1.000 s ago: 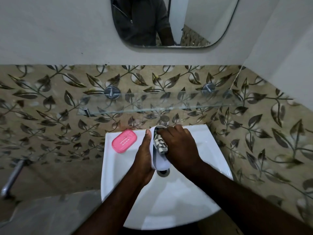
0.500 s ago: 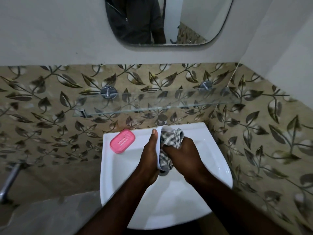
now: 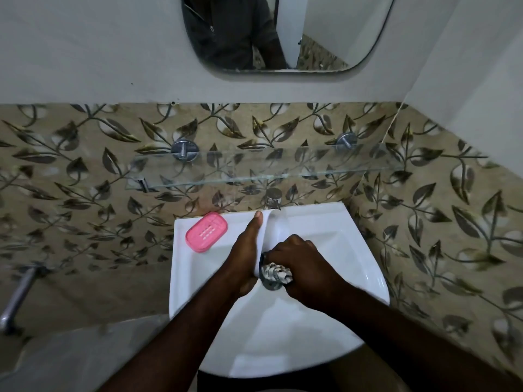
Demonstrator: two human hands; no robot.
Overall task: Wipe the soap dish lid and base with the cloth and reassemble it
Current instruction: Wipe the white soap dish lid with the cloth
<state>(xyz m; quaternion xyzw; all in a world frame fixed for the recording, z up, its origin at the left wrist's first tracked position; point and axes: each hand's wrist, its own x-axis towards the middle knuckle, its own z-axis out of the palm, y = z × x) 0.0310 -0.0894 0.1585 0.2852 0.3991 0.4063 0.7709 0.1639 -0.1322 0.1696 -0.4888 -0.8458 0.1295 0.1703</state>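
Both hands at centre frame, cloth working the white half of the soap dish

The left hand (image 3: pixel 244 256) holds the white half (image 3: pixel 267 230) on edge over the sink (image 3: pixel 325 216), thumb stretched up along it and fingers hidden behind. The right hand (image 3: pixel 300 264) has its fingers curled tight round the bunched checked cloth (image 3: pixel 276 273), pressed to the piece's lower end. The pink slotted half (image 3: pixel 206 232) sits on the sink's upper-left corner, well apart from both hands.
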